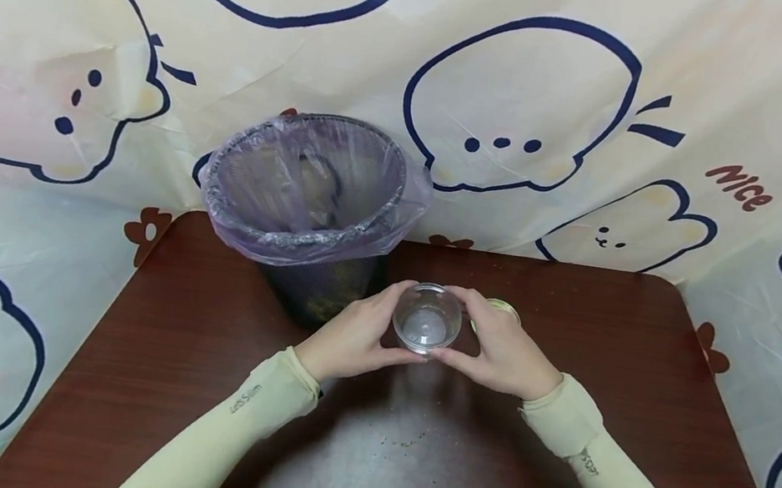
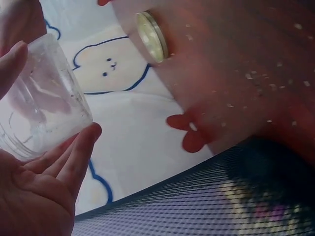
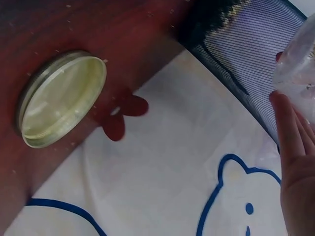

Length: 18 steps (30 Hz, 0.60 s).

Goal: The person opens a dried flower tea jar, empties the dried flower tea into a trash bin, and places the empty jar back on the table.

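A clear plastic jar (image 1: 427, 321) is held above the table between both hands, its round mouth facing the head camera. My left hand (image 1: 356, 338) grips its left side, thumb at the near edge and fingers around the far side. On the right, my right hand (image 1: 507, 349) grips it the same way. In the left wrist view the jar (image 2: 51, 98) shows small dark specks on its wall. A gold-rimmed round lid (image 1: 503, 307) lies on the table just beyond the right hand, partly hidden by it; the right wrist view shows the lid (image 3: 64, 101) whole.
A dark mesh waste bin (image 1: 316, 288) with a purple plastic liner (image 1: 413, 197) stands at the table's back left, close to the left hand. Small crumbs (image 1: 403, 441) are scattered on the brown table (image 1: 617, 354). Behind hangs a cartoon-printed cloth (image 1: 517, 111).
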### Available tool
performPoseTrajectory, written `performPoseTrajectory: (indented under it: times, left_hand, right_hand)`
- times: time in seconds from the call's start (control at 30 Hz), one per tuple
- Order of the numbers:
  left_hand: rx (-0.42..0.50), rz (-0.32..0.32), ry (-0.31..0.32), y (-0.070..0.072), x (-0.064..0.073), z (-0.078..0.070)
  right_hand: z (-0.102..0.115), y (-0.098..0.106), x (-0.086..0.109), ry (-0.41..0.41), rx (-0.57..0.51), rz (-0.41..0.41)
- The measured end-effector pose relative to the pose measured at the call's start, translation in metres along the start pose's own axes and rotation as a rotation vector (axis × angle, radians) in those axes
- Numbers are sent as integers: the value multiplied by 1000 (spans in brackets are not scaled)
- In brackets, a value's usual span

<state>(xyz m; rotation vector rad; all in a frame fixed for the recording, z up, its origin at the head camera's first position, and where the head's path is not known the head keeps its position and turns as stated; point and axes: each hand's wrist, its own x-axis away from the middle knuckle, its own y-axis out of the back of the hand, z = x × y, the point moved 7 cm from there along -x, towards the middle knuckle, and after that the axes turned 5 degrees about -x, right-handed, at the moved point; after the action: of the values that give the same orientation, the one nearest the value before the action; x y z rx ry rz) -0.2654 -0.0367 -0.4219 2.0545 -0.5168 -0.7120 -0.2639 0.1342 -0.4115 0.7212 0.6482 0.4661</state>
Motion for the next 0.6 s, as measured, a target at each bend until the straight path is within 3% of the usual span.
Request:
performPoseTrajectory:
  times: [0.33, 0.6]
  left_hand:
    - [14, 62, 35, -24, 2, 17]
    - [14, 112, 47, -42, -1, 26]
  right_hand:
    - [-24, -26, 3, -143, -69, 125]
    - [-39, -34, 6, -177, -70, 153]
